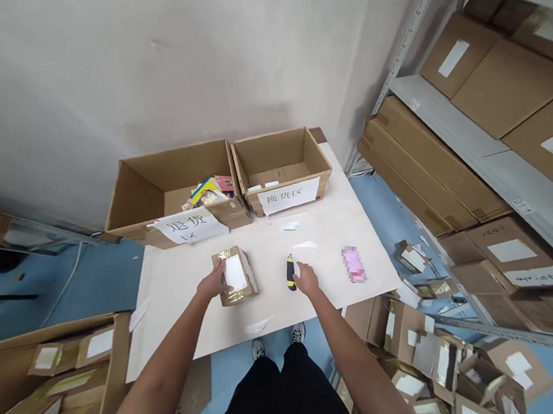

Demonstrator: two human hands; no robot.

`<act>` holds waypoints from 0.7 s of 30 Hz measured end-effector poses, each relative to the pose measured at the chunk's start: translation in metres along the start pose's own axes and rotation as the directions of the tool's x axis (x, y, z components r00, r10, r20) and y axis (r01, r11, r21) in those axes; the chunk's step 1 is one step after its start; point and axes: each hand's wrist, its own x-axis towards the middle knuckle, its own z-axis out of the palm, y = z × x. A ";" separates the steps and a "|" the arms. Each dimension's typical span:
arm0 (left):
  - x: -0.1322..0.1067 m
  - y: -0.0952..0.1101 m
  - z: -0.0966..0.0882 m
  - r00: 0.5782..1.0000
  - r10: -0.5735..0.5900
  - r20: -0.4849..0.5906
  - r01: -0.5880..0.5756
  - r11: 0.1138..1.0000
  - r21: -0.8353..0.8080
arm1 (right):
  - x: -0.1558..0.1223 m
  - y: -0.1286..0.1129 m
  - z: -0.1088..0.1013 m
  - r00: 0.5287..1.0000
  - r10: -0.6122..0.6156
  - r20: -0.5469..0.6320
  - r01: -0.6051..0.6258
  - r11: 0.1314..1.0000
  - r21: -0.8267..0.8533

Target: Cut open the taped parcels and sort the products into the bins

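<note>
A small taped cardboard parcel (238, 275) with a white label lies on the white table (186, 283). My left hand (213, 281) grips its left edge, fingers wrapped over the side. My right hand (306, 279) rests on the table with fingers spread, its fingertips touching a black and yellow utility knife (290, 272) that lies flat beside the parcel.
Two open cardboard boxes with paper signs stand at the table's far edge: the left box (158, 189) holds colourful items, the right box (282, 161) a few scraps. A blurred pink object (353, 264) lies right. Piled parcels (456, 383) and shelving with cartons (495, 106) crowd the right.
</note>
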 end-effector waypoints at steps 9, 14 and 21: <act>-0.004 0.000 0.007 0.997 -0.081 0.007 0.081 0.994 0.069 | 0.018 -0.015 0.089 0.959 0.238 0.156 -0.222 0.969 -0.112; -0.010 0.006 0.011 0.991 -0.110 -0.072 0.112 0.994 0.017 | 0.024 -0.015 0.089 0.966 0.239 0.098 -0.249 0.962 0.108; -0.014 0.024 0.035 0.963 -0.161 -0.217 0.087 0.945 -0.314 | 0.019 -0.054 0.078 0.985 0.159 0.060 -0.167 0.832 0.529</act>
